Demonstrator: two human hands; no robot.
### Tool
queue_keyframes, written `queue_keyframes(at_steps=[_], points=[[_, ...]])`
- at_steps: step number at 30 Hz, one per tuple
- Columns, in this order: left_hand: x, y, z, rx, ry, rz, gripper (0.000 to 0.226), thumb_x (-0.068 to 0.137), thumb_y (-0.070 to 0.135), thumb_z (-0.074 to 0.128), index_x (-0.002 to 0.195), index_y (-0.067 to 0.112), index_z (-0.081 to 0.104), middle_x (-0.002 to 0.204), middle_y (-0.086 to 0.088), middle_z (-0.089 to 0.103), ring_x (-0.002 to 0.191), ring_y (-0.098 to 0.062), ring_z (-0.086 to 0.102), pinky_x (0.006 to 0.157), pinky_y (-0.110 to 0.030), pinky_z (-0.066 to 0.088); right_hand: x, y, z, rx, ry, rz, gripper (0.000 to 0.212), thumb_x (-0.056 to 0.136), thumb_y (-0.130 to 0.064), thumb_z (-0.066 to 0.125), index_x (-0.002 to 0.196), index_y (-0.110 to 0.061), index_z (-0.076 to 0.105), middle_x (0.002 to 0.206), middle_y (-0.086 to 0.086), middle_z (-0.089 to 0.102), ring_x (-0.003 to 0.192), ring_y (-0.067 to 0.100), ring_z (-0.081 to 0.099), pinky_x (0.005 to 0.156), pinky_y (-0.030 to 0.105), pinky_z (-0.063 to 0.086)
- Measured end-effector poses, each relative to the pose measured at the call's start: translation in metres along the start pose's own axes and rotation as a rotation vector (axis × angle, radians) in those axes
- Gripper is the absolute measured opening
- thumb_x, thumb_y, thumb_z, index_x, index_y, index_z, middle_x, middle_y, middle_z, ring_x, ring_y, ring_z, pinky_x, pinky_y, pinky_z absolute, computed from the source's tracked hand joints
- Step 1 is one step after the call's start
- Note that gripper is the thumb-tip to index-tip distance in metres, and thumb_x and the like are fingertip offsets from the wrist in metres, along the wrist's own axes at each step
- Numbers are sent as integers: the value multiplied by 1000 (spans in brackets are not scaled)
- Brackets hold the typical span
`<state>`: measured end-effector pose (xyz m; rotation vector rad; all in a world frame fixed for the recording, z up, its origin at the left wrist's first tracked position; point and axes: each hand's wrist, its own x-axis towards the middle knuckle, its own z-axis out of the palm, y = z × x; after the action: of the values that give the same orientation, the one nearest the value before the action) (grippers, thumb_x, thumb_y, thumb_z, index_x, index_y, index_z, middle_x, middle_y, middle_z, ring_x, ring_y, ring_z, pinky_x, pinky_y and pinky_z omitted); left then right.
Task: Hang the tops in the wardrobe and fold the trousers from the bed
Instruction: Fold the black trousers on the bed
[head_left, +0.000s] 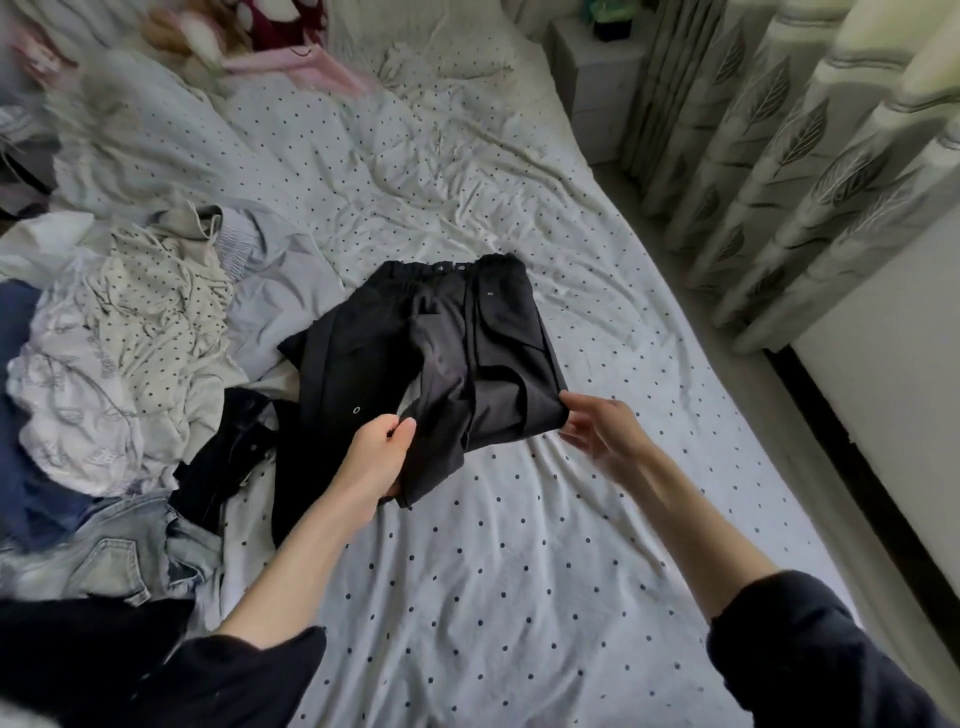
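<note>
Head view, looking down on a bed (519, 597) w/ white polka-dot sheet. Ctr of frame: black trousers (441, 338), folded over, waistband w/ snaps toward the top, lying flat on the sheet; lower fold edge lifted slightly at ctr-bottom. Left hand (376, 454), ctr-left, pinches the lower left edge of the trousers betw. thumb and curled fingers. Right hand (605, 426), ctr-right, is blurred; fingers look extended and spread, fingertips touching the lower right corner of the trousers, not closed round it. Both forearms bare, dark sleeves (810, 649) pushed up near the bottom edge.

Left side of frame: heap of unsorted clothes on the bed, incl. a cream dotted top (166, 332), a white patterned garment (78, 415) below it, a pale grey-blue garment (270, 291) betw. the heap and the trousers, a dark garment w/ snaps (228, 457) touching the trousers' left side, and light-wash jeans (119, 556) at lower left. Dark fabric (78, 654) at bottom-left corner.

Upper left: rumpled duvet (156, 135) in same dot print, pink item (322, 67) and blurred soft objects near the top edge. Upper right: leaf-print curtains (779, 182); white bedside cabinet (592, 78) beside them, a small dark object on top.
</note>
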<state>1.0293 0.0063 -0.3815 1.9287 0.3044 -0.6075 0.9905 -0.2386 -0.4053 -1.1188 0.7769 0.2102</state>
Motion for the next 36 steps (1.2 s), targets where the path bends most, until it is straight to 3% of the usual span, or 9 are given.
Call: queue_keyframes(at_steps=[5, 9, 14, 17, 20, 25, 29, 33, 36], points=[[-33, -7, 15, -100, -66, -104, 43, 81, 60, 57, 96, 19, 61, 96, 9, 69, 91, -7, 64, 82, -27, 51, -28, 20, 7, -97, -242, 71, 9, 87, -22, 64, 86, -13, 68, 84, -5, 69, 88, 9, 61, 90, 30, 42], [-49, -13, 13, 82, -60, -39, 21, 73, 40, 77, 83, 24, 67, 78, 11, 73, 75, -2, 67, 59, -16, 47, -37, 35, 19, -31, -291, 28, 24, 91, -7, 56, 70, -16, 48, 86, -5, 69, 101, 11, 61, 101, 31, 34], [-76, -13, 11, 170, 10, 43, 14, 79, 25, 74, 91, 19, 69, 91, 6, 72, 90, -10, 65, 83, -29, 50, -48, 26, 2, -310, -81, -155, 15, 95, -17, 50, 104, -5, 50, 92, 11, 63, 75, 19, 65, 90, 35, 47], [-92, -2, 14, 201, 90, 81, 11, 83, 29, 68, 87, 20, 62, 86, 8, 68, 81, -8, 62, 67, -24, 46, -54, 11, -14, -344, -97, -144, 18, 92, -21, 58, 91, -3, 58, 84, 14, 64, 67, 20, 65, 75, 24, 53], [-104, 7, 25, 75, 73, 42, 6, 88, 21, 63, 89, 16, 61, 85, 0, 68, 72, -10, 63, 60, -23, 49, -61, 6, -26, -315, -198, -39, 25, 86, -29, 66, 88, -5, 60, 88, 10, 61, 78, 23, 56, 78, 26, 41], [-123, 14, 31, -336, -104, -77, 9, 90, 6, 59, 89, 1, 66, 81, -10, 73, 68, -15, 71, 54, -23, 55, -86, 14, -34, -211, -374, 2, 38, 87, -25, 64, 119, -5, 62, 117, -7, 67, 119, 6, 51, 103, 36, 30], [-132, 22, 27, -273, -197, 20, 10, 89, 7, 61, 96, 6, 67, 92, -3, 73, 82, -9, 70, 62, -18, 54, -109, 6, -32, -459, -313, -201, 22, 93, -13, 54, 113, -6, 62, 104, 6, 70, 89, 10, 67, 80, 12, 43], [-140, 26, 27, 29, -192, 219, 16, 92, 6, 55, 107, 12, 53, 98, -5, 68, 88, -10, 64, 77, -17, 48, -121, -10, -36, -620, -189, -354, 23, 94, -17, 53, 88, 3, 62, 74, 6, 58, 65, 14, 52, 70, 25, 41], [-141, 28, 24, 251, -37, 309, 8, 96, 12, 49, 101, 6, 46, 87, -21, 56, 77, -22, 50, 75, -40, 48, -130, -23, -45, -538, -181, -351, 27, 91, -24, 58, 72, -6, 50, 73, 5, 46, 72, 16, 42, 71, 26, 34]])
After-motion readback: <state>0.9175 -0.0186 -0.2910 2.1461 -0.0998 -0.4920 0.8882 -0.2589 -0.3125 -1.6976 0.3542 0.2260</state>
